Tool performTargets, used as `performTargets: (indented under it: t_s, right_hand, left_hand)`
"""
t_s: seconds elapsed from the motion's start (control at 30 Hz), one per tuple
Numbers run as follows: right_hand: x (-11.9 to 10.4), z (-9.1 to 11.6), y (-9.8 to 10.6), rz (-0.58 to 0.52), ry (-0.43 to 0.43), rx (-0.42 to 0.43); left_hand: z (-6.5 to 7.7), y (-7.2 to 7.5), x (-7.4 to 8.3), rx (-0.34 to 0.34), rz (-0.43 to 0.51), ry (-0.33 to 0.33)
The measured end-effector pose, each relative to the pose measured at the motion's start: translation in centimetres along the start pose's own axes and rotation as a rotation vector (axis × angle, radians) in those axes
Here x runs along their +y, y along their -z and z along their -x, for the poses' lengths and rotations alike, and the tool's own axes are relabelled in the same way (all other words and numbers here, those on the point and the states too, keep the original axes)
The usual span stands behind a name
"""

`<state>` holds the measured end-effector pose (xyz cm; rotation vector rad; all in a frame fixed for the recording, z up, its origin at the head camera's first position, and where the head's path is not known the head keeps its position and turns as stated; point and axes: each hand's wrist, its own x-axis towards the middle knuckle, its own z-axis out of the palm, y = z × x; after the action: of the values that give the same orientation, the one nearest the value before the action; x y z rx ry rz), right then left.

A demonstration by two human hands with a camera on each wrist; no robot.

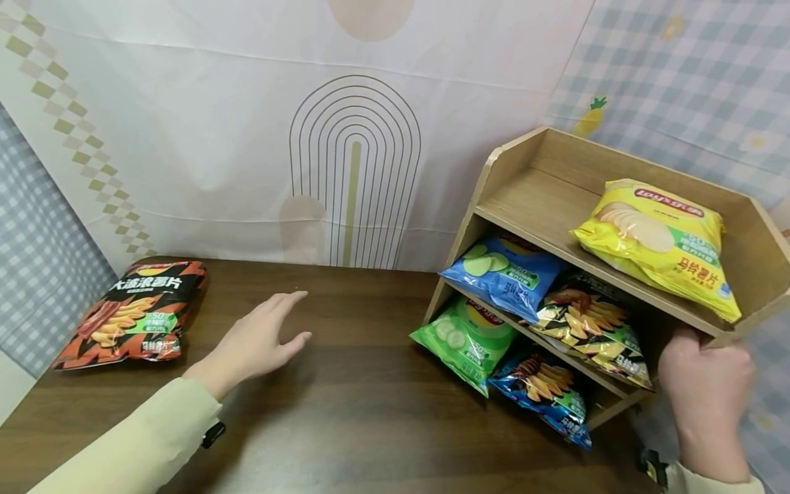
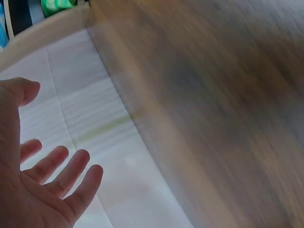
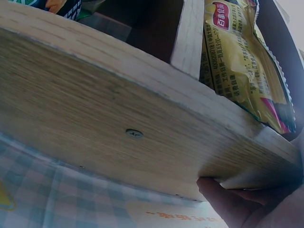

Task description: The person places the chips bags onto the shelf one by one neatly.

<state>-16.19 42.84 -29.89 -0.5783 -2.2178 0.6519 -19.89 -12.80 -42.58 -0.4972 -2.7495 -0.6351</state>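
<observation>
At the right of the head view stands a small wooden shelf rack (image 1: 549,182) with chip bags on its levels. My right hand (image 1: 706,387) grips its right side just below the top board, fingers curled; in the right wrist view, the fingers (image 3: 223,197) lie against the outer side panel (image 3: 109,109). A yellow chip bag (image 1: 663,237) lies on the top level, above that hand. My left hand (image 1: 249,343) is held over the table, holding nothing, thumb and fingers spread apart. Left of it lies an orange-and-black chip bag (image 1: 138,309).
The rack's middle level holds a blue chip bag (image 1: 506,267) and a black-and-gold one (image 1: 592,319). Below them are a green bag (image 1: 469,339) and a dark blue bag (image 1: 549,394), sticking out in front. A patterned cloth wall (image 1: 234,158) borders the brown table (image 1: 358,405).
</observation>
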Motion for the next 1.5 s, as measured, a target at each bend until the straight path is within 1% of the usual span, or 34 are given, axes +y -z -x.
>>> performTargets:
  t_s: [0.1,0.2,0.37,0.43,0.57,0.63,0.73,0.8,0.87,1.0,1.07,1.27,1.37,1.5]
  right_hand:
    - [0.1,0.1,0.0,0.001,-0.007,0.002]
    - [0.1,0.1,0.0,-0.006,-0.009,0.006]
    - [0.2,0.0,-0.1,-0.011,-0.009,0.006]
    - [0.2,0.0,-0.2,-0.007,-0.006,0.006]
    - [0.1,-0.1,-0.2,-0.001,0.014,0.014]
    - [0.1,-0.1,-0.2,-0.002,0.017,0.016]
    - [0.0,0.0,-0.1,0.0,0.014,0.011]
    - [0.0,0.0,-0.1,0.006,0.01,0.006]
    - [0.0,0.1,-0.1,0.01,0.014,0.003]
    - [0.0,0.0,0.0,0.014,0.022,0.005]
    - [0.0,0.0,-0.1,0.016,0.026,0.007]
    - [-0.2,0.0,-0.2,0.009,0.04,0.027]
    - [-0.3,0.1,-0.2,0.008,0.035,0.023]
    - [-0.2,0.2,-0.1,0.0,0.017,0.024]
  left_hand:
    - [0.2,0.7,-1.3,0.019,-0.011,0.046]
    - [0.5,1.5,-2.7,0.052,-0.018,0.095]
    - [1.3,3.0,-5.4,0.103,-0.046,0.147]
    - [1.6,3.5,-6.5,0.118,-0.076,0.167]
    - [2.2,4.6,-8.7,0.146,-0.13,0.244]
    - [2.5,5.2,-9.6,0.141,-0.142,0.3]
    - [3.0,6.1,-10.8,0.118,-0.144,0.385]
    - [3.3,6.5,-11.5,0.102,-0.145,0.427]
    - [3.6,6.8,-12.1,0.104,-0.147,0.452]
    - [4.1,7.1,-12.8,0.105,-0.137,0.484]
    - [4.4,7.1,-13.1,0.088,-0.125,0.503]
    - [5.2,6.7,-14.1,-0.037,-0.109,0.568]
    - [5.6,6.3,-14.7,-0.075,-0.131,0.572]
    - [5.6,5.8,-15.0,-0.084,-0.17,0.548]
